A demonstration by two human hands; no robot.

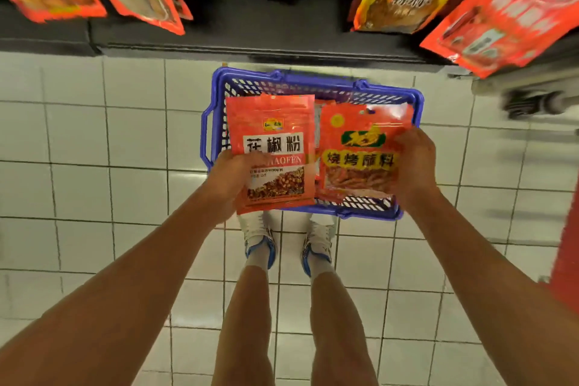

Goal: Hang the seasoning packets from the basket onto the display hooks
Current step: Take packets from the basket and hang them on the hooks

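While the left hand (230, 175) has its grip clamped on 1 packet (271, 150), the right hand (415, 166) clamps another (360, 160) above the basket (219, 88).

1. Beneath you, the floor (94, 135) is laid in square white glazed tiles with dark grout lines.
2. The tiles carry a soft sheen, with a brighter reflected patch low in your view, between the legs.
3. Ahead of you, a dark base plinth (250, 37) of the display unit meets the floor along a straight edge.
4. At your far right, a red upright panel (567, 247) stands on the tiles.
5. To your upper right, a blurred grey fixture (532, 100) sits low; its nature cannot be told.
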